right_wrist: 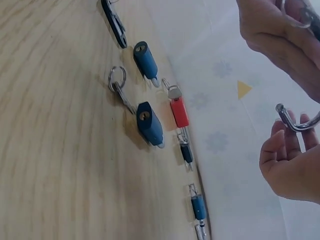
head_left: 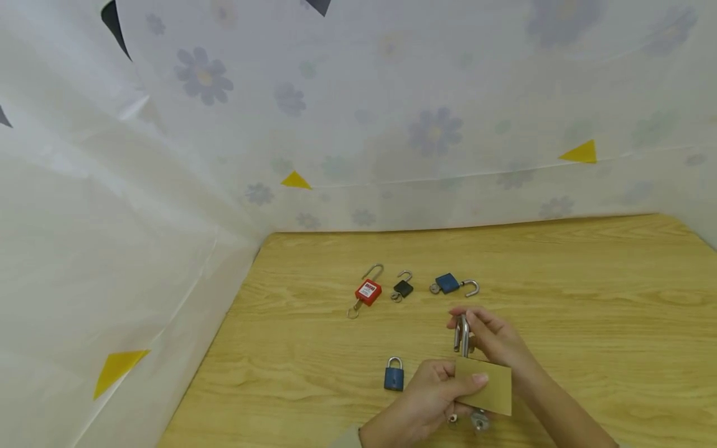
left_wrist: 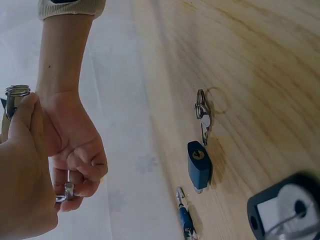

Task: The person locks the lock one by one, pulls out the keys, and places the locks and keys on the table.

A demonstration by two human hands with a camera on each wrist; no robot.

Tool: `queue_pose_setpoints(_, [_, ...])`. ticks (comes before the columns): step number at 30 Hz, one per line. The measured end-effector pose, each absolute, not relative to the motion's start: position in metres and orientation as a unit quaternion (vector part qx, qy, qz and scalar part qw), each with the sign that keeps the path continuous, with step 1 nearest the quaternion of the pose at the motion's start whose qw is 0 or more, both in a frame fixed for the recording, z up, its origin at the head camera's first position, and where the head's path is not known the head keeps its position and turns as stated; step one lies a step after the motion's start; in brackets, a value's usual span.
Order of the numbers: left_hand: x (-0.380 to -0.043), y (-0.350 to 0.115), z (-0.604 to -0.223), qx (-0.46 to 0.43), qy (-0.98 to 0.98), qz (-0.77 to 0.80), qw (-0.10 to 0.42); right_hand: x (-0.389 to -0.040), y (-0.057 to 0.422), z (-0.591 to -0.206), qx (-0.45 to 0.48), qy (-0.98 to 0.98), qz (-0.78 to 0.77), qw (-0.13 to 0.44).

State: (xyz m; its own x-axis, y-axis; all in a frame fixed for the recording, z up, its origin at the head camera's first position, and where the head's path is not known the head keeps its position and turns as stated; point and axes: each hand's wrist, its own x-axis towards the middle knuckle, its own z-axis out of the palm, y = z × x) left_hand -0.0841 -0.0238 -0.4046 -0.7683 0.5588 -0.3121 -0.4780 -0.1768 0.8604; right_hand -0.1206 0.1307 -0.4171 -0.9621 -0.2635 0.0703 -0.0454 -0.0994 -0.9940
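Observation:
In the head view, my left hand (head_left: 428, 395) grips the flat brass body of a large padlock (head_left: 493, 392), thumb across its face. The padlock's steel shackle (head_left: 463, 336) stands up from the body, its free end out of the hole. My right hand (head_left: 501, 342) holds the top of that shackle between thumb and fingers. In the right wrist view, the hooked shackle end (right_wrist: 292, 122) lies against the right fingers. Silver metal (head_left: 478, 420) shows just below the brass body. A blue padlock (head_left: 394, 376) with its shackle closed stands left of the left hand.
Farther back on the wooden table (head_left: 302, 348) lie a red padlock (head_left: 368, 291), a small black padlock (head_left: 403, 287) and a blue padlock (head_left: 447, 283), all with shackles open. Ringed keys (right_wrist: 117, 82) lie near another blue padlock (right_wrist: 150, 125). Flowered white sheeting (head_left: 364, 124) walls the back.

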Motion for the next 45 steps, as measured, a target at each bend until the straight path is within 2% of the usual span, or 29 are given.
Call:
queue_pose_setpoints(3, [-0.084, -0.024, -0.406, 0.037, 0.557, 0.763, 0.326, -0.12, 0.132, -0.413, -0.083, 0.714, -0.694, 0.04])
queue_pose_setpoints(6, [-0.084, -0.023, -0.406, 0.033, 0.566, 0.761, 0.314, -0.12, 0.134, -0.411, -0.093, 0.718, -0.69, 0.012])
queue_pose_setpoints(19, [-0.084, -0.026, -0.41, 0.009, 0.602, 0.748, 0.281, -0.114, 0.128, -0.403, -0.015, 0.775, -0.628, -0.069])
queue_pose_setpoints(28, [-0.085, -0.027, -0.413, -0.013, 0.61, 0.747, 0.264, -0.114, 0.123, -0.399, -0.023, 0.795, -0.594, -0.122])
queue_pose_setpoints(33, [-0.085, -0.027, -0.413, -0.008, 0.601, 0.755, 0.263, -0.114, 0.122, -0.397, -0.026, 0.782, -0.606, -0.145])
queue_pose_setpoints(41, [-0.081, -0.023, -0.412, 0.006, 0.587, 0.768, 0.257, -0.118, 0.111, -0.398, -0.009, 0.702, -0.677, -0.222])
queue_pose_setpoints(45, [-0.08, -0.021, -0.411, 0.005, 0.59, 0.768, 0.248, -0.118, 0.108, -0.397, 0.017, 0.686, -0.692, -0.225])
